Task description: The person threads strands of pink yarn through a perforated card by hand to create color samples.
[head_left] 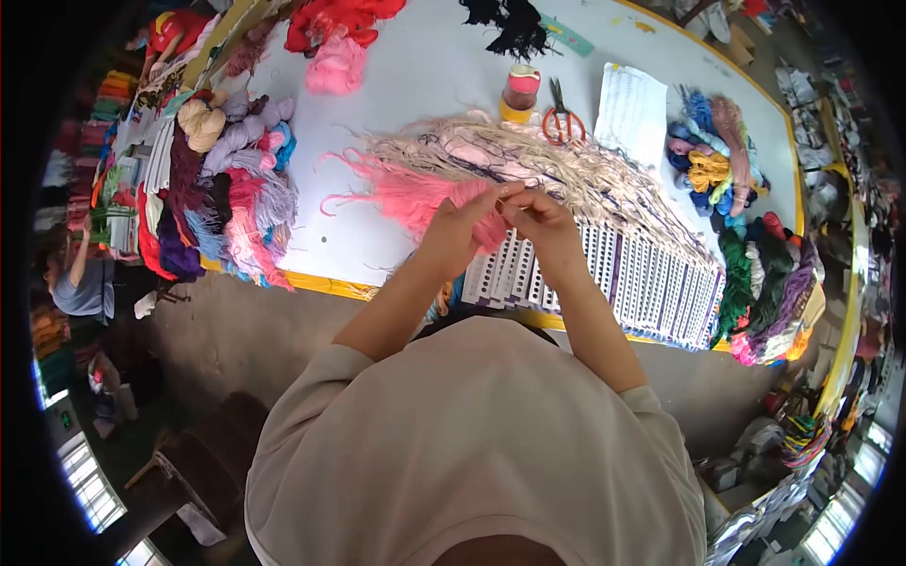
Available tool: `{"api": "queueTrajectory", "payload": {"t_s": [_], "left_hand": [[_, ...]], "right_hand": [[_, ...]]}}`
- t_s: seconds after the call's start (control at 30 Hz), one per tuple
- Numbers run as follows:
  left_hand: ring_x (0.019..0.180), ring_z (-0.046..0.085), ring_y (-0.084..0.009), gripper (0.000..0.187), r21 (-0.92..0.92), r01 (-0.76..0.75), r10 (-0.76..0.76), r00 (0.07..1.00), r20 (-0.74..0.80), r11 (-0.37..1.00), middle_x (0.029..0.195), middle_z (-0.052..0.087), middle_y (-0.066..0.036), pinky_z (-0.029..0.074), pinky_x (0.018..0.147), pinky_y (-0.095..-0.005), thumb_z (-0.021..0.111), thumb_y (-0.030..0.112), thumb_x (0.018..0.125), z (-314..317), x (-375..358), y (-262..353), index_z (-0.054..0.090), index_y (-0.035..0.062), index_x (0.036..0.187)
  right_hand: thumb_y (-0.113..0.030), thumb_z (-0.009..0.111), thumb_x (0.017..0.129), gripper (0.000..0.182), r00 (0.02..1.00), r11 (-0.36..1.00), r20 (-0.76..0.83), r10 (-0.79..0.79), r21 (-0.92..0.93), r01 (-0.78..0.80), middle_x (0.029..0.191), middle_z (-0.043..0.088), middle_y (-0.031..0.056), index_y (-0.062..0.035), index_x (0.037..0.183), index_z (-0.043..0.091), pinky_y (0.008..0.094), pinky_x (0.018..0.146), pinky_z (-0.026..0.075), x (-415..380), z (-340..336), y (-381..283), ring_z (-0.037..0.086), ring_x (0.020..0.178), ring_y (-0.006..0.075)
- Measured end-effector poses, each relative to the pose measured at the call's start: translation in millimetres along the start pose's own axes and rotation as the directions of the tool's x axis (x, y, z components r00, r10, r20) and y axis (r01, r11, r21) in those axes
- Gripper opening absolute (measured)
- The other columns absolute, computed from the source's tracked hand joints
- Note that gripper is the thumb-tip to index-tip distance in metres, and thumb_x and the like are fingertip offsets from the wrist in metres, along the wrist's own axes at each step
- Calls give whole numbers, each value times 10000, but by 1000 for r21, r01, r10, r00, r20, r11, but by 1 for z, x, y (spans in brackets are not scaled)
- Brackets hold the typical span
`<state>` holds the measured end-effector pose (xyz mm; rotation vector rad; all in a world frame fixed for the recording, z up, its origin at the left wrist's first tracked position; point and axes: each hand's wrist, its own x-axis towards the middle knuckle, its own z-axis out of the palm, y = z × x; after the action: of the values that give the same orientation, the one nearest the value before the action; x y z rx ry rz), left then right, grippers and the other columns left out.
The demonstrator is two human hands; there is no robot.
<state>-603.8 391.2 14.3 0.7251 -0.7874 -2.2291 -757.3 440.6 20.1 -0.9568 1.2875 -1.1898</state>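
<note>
A bundle of bright pink yarn point(411, 200) is in my left hand point(460, 229), its loose ends fanned out to the left. My right hand point(545, 226) is pinched close beside it, fingertips near those of the left; what it pinches is too small to make out. Beyond both hands lies a long heap of beige and dark strands point(585, 179). Below and right of the hands, white strips with rows of dark holes point(642, 278) lie side by side at the table's near edge.
Red-handled scissors point(563, 126), a jar point(520, 94) and a printed sheet point(631, 111) lie beyond the heap. Coloured yarn piles point(226, 179) flank the left; more yarn point(713, 160) lies right. Black yarn point(514, 26) is at the far side. Two other people are at the far left.
</note>
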Motion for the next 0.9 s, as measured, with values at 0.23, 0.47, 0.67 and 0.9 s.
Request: {"api": "queueTrajectory", "payload": {"t_s": [0.23,0.47,0.67,0.9], "left_hand": [[1059,553,-199,475,-179,-49,62,996,70,983,1214,562,-142,443,910,-327,382,351,1001,7,-24,3,529,-48,1213],[1084,563,-169,383,251,-145,145,989,18,957,1119,622,-110,440,940,-303,433,255,984,26,-52,9,584,-51,1157],[999,595,-159,324,310,-364,338,931,135,878,1103,626,-114,468,882,-298,454,190,963,19,-60,8,599,-42,1137],[993,598,-220,318,38,-201,198,978,65,979,1086,621,-174,482,871,-357,478,268,971,17,-50,-3,594,-28,985]], "right_hand": [[-157,597,909,88,982,913,-35,186,375,-159,780,600,-24,-73,934,598,189,580,388,-31,15,-12,496,649,38],[-103,651,856,43,988,960,-121,92,275,-55,752,594,-45,-73,881,668,188,561,371,-46,37,-11,468,622,23],[-134,620,889,70,985,932,-113,131,354,-83,831,624,-44,-89,934,649,188,593,404,-58,43,-10,496,661,20],[-174,544,934,76,989,877,-7,147,463,-127,753,547,-52,-108,924,580,196,562,408,-72,29,-9,447,589,44]]}}
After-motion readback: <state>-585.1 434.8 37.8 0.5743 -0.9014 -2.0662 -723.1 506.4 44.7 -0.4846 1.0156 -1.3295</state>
